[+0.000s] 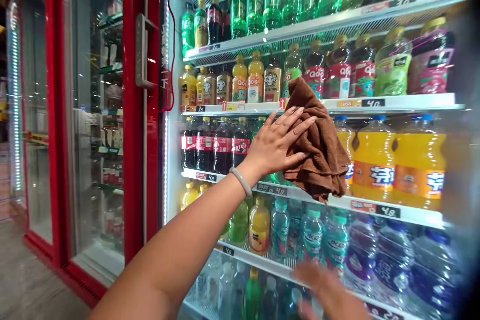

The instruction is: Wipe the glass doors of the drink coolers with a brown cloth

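Note:
My left hand reaches up from the lower left, a pale ring-shaped bangle on its wrist. Its fingers are spread over a crumpled brown cloth and hold it up in front of the drink shelves. The cloth covers part of the bottles behind it. Low in the view, my right hand is smeared by motion, so its fingers cannot be made out. It is nearest to the lower shelf edge and the blue-green bottles. Whether the cloth touches a glass pane is hard to tell.
Shelves of bottled drinks fill the cooler, with price tags along their edges. Orange soda bottles stand right of the cloth, cola bottles to the left. A red-framed door with a grey handle is at left.

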A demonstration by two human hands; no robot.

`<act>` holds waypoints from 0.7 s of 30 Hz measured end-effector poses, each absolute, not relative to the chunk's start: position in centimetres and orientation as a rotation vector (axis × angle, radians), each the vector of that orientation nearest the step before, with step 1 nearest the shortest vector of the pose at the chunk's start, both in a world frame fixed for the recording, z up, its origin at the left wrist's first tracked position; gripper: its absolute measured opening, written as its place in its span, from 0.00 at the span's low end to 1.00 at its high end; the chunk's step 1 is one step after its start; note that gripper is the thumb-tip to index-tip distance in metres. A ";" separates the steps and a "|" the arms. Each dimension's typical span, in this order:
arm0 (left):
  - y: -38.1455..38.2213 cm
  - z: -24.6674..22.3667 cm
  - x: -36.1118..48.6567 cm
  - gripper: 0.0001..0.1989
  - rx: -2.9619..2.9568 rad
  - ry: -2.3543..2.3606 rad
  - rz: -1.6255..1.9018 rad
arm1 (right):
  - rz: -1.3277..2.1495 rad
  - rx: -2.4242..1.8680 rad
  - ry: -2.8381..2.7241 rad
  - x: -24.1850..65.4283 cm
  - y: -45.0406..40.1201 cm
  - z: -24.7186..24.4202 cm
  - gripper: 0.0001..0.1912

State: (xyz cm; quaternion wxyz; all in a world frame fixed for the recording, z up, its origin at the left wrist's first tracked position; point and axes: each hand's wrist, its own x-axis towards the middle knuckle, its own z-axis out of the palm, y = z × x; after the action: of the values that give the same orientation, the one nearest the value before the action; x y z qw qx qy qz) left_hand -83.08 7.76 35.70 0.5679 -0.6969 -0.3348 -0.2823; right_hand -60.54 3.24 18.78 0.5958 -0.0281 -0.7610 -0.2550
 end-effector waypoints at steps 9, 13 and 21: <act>7.4 36.4 -83.9 0.37 -1.712 -0.906 -0.531 | -0.891 -0.228 -1.841 -65.1 12.7 34.3 0.53; 5.4 36.4 -87.0 0.37 -1.797 -0.857 -0.498 | -0.905 -0.306 -1.774 -64.7 13.2 33.8 0.47; 4.4 35.2 -92.3 0.33 -1.598 -1.063 -0.865 | -1.031 -0.192 -1.812 -70.5 10.7 32.9 0.30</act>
State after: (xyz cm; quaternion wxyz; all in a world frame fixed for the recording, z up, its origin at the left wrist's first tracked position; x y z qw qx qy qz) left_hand -92.35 4.44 35.21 0.4952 -0.6595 -0.4387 -0.3569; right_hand -70.54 10.66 32.86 0.5005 -0.0792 -0.7493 -0.4264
